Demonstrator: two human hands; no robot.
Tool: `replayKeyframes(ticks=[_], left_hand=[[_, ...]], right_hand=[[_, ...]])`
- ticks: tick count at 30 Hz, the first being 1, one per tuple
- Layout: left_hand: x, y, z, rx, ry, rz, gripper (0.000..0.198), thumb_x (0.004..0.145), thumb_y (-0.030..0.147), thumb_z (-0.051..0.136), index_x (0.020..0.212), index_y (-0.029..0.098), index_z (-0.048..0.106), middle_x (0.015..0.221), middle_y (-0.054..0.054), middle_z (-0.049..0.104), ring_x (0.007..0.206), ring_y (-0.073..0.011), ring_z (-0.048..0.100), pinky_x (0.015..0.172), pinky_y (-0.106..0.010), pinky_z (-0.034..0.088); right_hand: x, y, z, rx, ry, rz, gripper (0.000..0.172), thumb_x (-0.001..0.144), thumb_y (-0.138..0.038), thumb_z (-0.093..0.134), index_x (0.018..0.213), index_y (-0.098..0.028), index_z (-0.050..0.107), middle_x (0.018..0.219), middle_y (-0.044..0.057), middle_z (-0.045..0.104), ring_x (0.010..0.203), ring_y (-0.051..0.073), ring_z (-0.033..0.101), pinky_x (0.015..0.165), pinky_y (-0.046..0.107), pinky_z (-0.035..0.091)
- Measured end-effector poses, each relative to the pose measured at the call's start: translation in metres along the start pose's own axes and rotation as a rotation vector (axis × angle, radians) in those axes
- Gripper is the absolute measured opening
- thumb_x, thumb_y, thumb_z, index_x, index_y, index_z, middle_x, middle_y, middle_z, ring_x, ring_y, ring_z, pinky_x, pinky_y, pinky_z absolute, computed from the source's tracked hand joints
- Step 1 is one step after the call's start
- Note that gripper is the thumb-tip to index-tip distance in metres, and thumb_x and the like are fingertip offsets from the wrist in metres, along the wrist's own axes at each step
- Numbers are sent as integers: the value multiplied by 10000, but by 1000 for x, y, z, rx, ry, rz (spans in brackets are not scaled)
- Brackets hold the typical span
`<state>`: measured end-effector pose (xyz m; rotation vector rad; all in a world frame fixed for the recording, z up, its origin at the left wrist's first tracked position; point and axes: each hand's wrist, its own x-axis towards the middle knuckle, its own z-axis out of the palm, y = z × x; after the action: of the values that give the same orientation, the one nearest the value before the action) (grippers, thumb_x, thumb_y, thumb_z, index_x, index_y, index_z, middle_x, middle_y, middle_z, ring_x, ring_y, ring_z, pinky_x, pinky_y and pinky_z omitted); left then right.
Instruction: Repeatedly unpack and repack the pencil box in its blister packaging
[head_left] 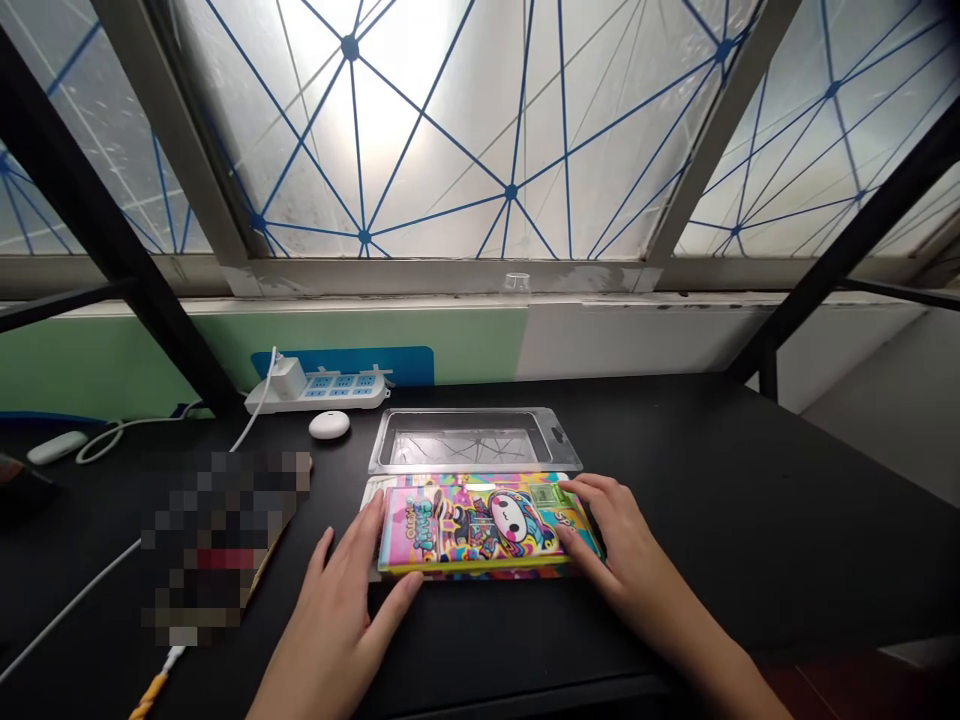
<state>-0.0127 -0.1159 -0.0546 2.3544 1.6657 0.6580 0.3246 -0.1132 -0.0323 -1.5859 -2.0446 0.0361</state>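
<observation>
A flat, brightly coloured pencil case (pixel 469 525) with a cartoon character lies in front of me on a printed backing card (pixel 369 494). Around its left end my left hand (pixel 349 595) is curved, index finger at the side and thumb by the front edge. My right hand (pixel 615 540) holds the right end, fingers at the far corner and thumb on the printed top near the front. Just behind the case, a clear plastic blister shell (pixel 566 452) rests on the table. The undersides of the case and card are hidden.
On the black table (pixel 712 470) are a white power strip (pixel 322 400) with a plug, a small white rounded case (pixel 329 425) and a blurred-out item (pixel 225 545) with a cable. Black slanted frame bars (pixel 847 220) flank both sides below the window.
</observation>
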Motion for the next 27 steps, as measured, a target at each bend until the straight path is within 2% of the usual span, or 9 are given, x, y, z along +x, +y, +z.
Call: replayKeyframes(ticks=[4,9,13,16,23,27], left_hand=[[1,8,-9,-97,-57,-57,703,1024,430,395,1586,308,-11,1590,-108,368,1476,-257,321,1199,-585,216],[3,14,-18,-198,-86,-70,651,1044,406,357,1585,294,13,1562,-131,411,1463,-233,350,1208,-576,182],[2,13,-19,-225,-57,-54,671,1043,365,374,1587,294,-11,1559,-137,413,1453,-230,370,1206,-576,184],[2,12,-19,-214,-50,-37,689,1040,342,379,1588,291,-35,1568,-132,396,1459,-226,360,1204,-568,192],[4,12,-19,-195,-67,-29,673,1047,322,335,1588,287,-65,1585,-117,365,1478,-207,317,1201,-561,185],[2,11,-17,-164,-45,-9,689,1045,328,336,1588,277,-85,1606,-124,320,1477,-231,319,1190,-560,208]], right_hand=[[6,-19,3,-126,9,-165,308,994,-325,485,1274,-234,571,1280,126,601,1168,294,559,946,474,483],[29,-54,6,-145,-106,-305,422,950,-409,575,1310,-189,559,1294,144,610,1182,324,556,950,491,485],[53,-69,11,-123,-170,-298,423,930,-526,577,1186,-192,612,1132,133,643,1048,320,585,845,468,509],[63,-75,20,-122,-152,-275,392,946,-544,535,1074,-186,630,1014,118,630,953,297,575,802,442,491],[66,-82,34,-108,-120,-212,286,1006,-422,437,958,-184,588,996,114,588,935,275,522,829,438,454],[66,-84,35,-115,-129,-164,207,1017,-305,405,944,-181,554,1012,113,565,940,265,506,835,421,445]])
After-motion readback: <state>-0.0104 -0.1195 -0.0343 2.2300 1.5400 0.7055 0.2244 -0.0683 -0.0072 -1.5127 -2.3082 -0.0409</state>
